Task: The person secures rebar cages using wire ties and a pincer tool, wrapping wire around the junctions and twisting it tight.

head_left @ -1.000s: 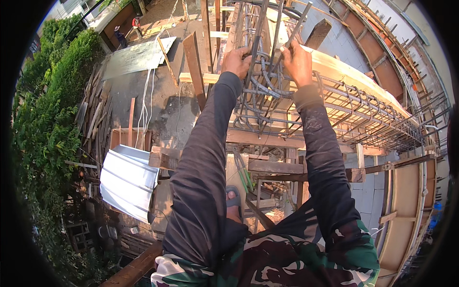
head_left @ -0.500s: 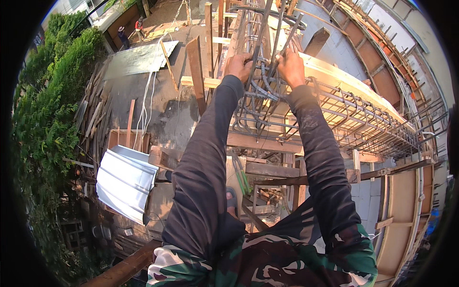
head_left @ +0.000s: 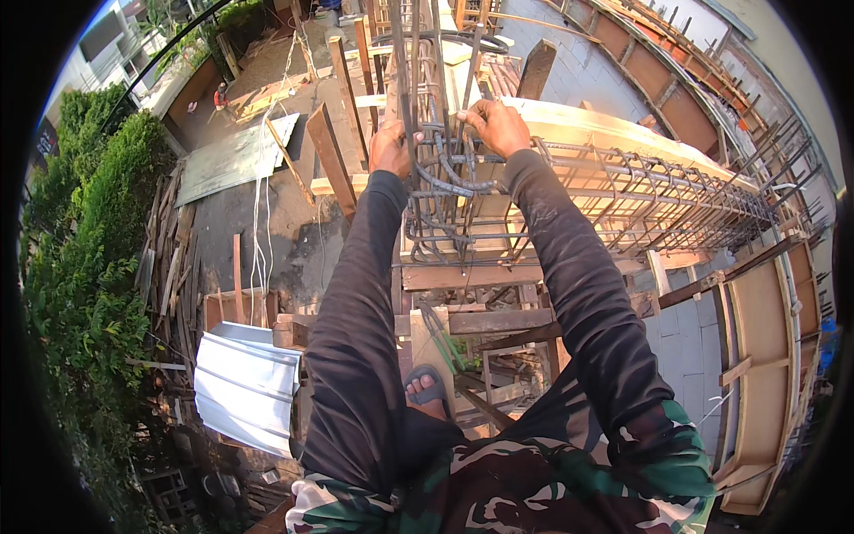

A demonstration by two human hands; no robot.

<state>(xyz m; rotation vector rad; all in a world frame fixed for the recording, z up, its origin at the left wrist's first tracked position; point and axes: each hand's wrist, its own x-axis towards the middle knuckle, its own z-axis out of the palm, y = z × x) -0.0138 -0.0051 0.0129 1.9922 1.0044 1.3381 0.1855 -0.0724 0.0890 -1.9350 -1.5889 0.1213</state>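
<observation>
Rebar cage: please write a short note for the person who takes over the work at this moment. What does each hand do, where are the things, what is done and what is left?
Left hand: closed around an upright bar of the rebar cage, on its left side.
Right hand: gripping the cage top on the right, fingers at a horizontal stirrup; whether it holds wire or a tool cannot be told.
Things: the upright cage stands on wooden formwork; a long beam cage runs off to the right. One sandalled foot stands on timber below, high above the yard.
Done: both cages are assembled with stirrups in place.
Left: the joint under the hands looks unfinished.
</observation>
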